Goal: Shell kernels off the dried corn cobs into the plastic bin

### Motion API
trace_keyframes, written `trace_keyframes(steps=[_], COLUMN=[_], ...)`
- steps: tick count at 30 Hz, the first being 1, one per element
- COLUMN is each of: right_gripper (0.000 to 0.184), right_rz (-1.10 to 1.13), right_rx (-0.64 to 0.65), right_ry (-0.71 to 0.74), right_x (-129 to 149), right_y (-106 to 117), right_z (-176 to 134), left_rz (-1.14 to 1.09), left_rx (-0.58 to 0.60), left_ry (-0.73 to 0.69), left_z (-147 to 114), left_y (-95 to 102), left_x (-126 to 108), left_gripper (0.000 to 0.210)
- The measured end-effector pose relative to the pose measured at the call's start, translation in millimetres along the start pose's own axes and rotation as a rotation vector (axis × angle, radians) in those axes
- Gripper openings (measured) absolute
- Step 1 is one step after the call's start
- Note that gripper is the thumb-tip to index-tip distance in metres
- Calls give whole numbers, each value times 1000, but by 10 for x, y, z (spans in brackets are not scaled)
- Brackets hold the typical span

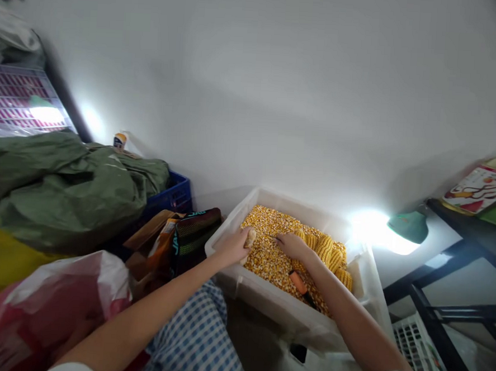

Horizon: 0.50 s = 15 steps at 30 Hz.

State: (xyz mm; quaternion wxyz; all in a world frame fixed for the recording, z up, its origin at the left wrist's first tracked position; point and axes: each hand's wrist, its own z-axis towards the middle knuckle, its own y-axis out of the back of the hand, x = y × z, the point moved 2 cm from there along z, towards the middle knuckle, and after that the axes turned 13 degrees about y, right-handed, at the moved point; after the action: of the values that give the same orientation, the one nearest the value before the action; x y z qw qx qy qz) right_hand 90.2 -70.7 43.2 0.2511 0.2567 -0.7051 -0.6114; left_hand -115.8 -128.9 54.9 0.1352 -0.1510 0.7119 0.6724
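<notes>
A white plastic bin [254,275] holds a wide layer of loose yellow corn kernels [266,223]. At its left side my left hand [234,247] is closed around a pale, mostly stripped corn cob [251,239]. My right hand [292,245] reaches over the kernels with nothing visible in it, its fingers apart and pointing left. Whole yellow corn cobs [328,253] are heaped beside the right wrist, against the bin's right end. A tool with an orange handle [298,282] and a dark end lies on the kernels, near my right forearm.
A green-shaded lamp [409,228] shines right of the bin, by a black metal rack [438,298] bearing a labelled bottle [481,188]. To the left are a blue crate [175,195] under green cloth [76,180], a dark packet [197,235] and a red-and-white bag [55,308]. A wall rises behind.
</notes>
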Motion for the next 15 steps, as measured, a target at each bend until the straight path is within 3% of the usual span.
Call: trace_keyframes(steps=[2, 9, 15], right_gripper=[41, 36, 35], right_rz=[-14, -18, 3], right_rx=[-6, -9, -42], right_ry=[-22, -79, -74], right_x=[-28, -105, -103], right_y=[9, -63, -130], right_z=[23, 9, -71], left_rz=[-36, -29, 12], left_rx=[-84, -166, -129], left_ry=[-18, -34, -14], left_z=[-110, -225, -236], left_y=[24, 72, 46], left_x=[4, -57, -97], left_gripper=[55, 56, 50])
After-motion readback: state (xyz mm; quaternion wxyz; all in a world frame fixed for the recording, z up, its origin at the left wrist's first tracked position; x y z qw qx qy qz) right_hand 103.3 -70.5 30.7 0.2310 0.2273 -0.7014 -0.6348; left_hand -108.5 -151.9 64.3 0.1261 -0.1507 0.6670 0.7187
